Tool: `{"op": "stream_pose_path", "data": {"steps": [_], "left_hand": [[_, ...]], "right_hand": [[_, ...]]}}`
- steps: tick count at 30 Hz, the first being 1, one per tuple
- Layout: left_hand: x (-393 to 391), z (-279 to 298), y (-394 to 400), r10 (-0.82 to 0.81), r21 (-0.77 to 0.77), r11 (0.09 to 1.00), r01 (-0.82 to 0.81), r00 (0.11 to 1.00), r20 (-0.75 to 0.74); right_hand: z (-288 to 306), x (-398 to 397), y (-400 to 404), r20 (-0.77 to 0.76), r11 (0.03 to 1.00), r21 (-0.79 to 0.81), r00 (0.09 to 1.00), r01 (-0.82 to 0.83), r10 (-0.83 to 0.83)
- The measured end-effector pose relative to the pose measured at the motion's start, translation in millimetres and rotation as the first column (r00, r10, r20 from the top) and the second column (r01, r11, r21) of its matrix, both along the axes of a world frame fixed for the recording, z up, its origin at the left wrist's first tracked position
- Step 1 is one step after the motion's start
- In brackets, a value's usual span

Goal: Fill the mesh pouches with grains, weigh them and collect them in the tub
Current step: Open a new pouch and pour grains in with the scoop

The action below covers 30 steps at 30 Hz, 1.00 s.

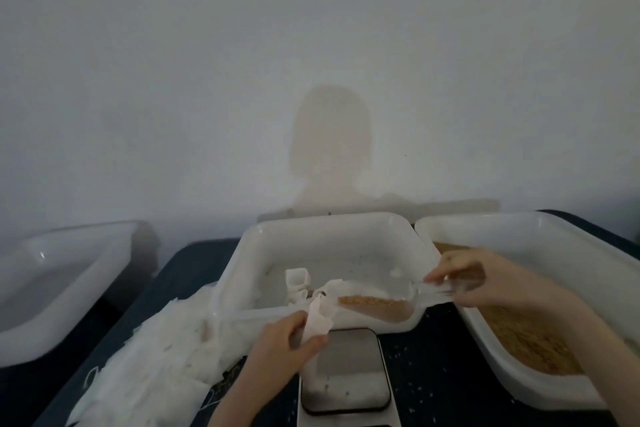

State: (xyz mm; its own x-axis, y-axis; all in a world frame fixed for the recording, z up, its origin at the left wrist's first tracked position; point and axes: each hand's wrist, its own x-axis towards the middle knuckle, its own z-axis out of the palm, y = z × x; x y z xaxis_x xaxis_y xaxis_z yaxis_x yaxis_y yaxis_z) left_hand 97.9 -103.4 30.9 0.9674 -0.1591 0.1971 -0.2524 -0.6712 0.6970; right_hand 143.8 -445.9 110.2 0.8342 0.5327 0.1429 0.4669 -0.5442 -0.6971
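1. Our left hand [294, 333] pinches a limp white mesh pouch [317, 317] by its top edge, fingers and thumb curled on the fabric, just above the far edge of the scale [343, 371].
2. Our right hand [474, 279] is curled round the handle of a clear plastic scoop [388, 302], which lies nearly level with its open end toward the pouch; a band of tan grains [370, 303] sits in its bowl.
3. We judge the pouch to be very light, soft and floppy, so it will collapse unless we hold it at the rim. The mouth looks folded over; how far it gapes we cannot tell.
4. The scoop looks stiff and smooth, so the grains should slide quickly once it tips. A slow tilt seems safer, with the lip right at the mouth.
5. The pouch hangs just beside the scoop's open end, over the near rim of the middle tub [242, 253].
6. More pouches lie in that tub, and a heap of empty ones [156, 350] spreads to the left on the dark table [433, 357].
7. The grain tub [519, 222] stands on the right, under the right wrist. Another tub [69, 288] sits well apart on the left.
8. Loose grains dot the table round the scale, so we expect spills to be the main risk.
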Motion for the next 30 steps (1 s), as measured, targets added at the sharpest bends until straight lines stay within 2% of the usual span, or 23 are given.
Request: {"op": "stream_pose_path", "data": {"steps": [15, 30], "left_hand": [[8, 7, -8, -0.064, 0.17, 0.983, 0.067, 0.998, -0.025], [10, 13, -24, -0.099, 0.167, 0.982, 0.093, 0.995, 0.03]], "right_hand": [[16, -7, 12, -0.092, 0.991, -0.129, 0.996, -0.027, 0.016], [10, -11, 16, -0.038, 0.985, -0.17, 0.999, -0.015, 0.009]]}}
